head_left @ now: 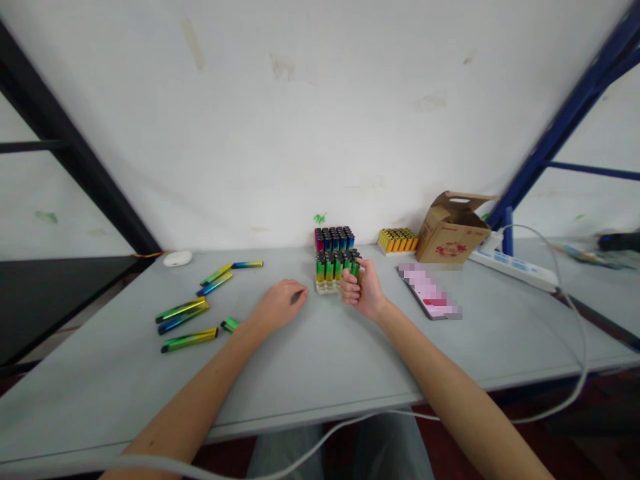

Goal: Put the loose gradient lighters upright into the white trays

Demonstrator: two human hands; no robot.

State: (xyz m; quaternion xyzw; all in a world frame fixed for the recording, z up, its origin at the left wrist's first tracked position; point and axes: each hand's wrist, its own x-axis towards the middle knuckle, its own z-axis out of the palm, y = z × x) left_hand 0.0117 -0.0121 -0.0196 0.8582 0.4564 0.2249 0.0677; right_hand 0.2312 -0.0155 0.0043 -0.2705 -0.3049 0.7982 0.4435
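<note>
My right hand (pixel 367 293) is closed in a fist with the thumb on top, around a green lighter (pixel 355 269) that shows only in part. It is at the right front corner of a pale tray (pixel 327 289) holding rows of green-and-yellow lighters (pixel 329 268) with black tops. Left of that tray, my left hand (pixel 280 305) rests low over the table, its fingers curled in. A small dark piece (pixel 297 297) shows at those fingers; its kind is unclear.
Behind stand blue-and-red lighters (pixel 335 238). Yellow-orange ones (pixel 399 241) fill another tray beside an open cardboard box (pixel 453 233). A phone (pixel 430 291), power strip (pixel 515 269) and white cable (pixel 583 347) lie right. Several shiny tubes (pixel 189 340) and a white case (pixel 177 259) lie left.
</note>
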